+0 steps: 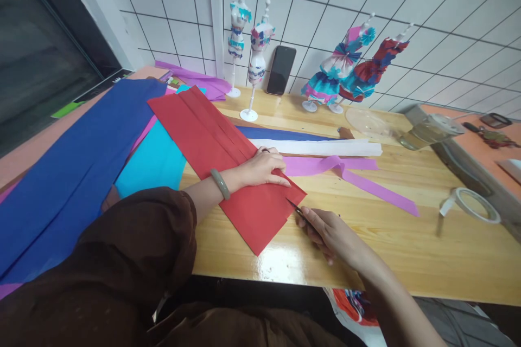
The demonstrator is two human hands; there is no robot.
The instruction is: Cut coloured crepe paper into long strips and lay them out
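Note:
A folded sheet of red paper [248, 209], which looks like crepe paper, lies slantwise on the wooden table. My left hand [266, 169] rests on top of it, pressing it down with the fingers stretched out and the thumb apart. In my right hand [323, 230], close to the table's front, is a pair of dark scissors [296, 207]. Their tips meet the red paper at a slit in its right edge, just below my left fingers. My right palm and fingers hide the handles.
Strips of white paper [317, 147], purple paper [378, 187] and blue paper [285, 133] lie beyond my hands. Blue sheets [81, 157] and a turquoise sheet [157, 157] are at left. Small dress forms [257, 59] and a phone [281, 70] stand behind; a tape roll [478, 206] lies right.

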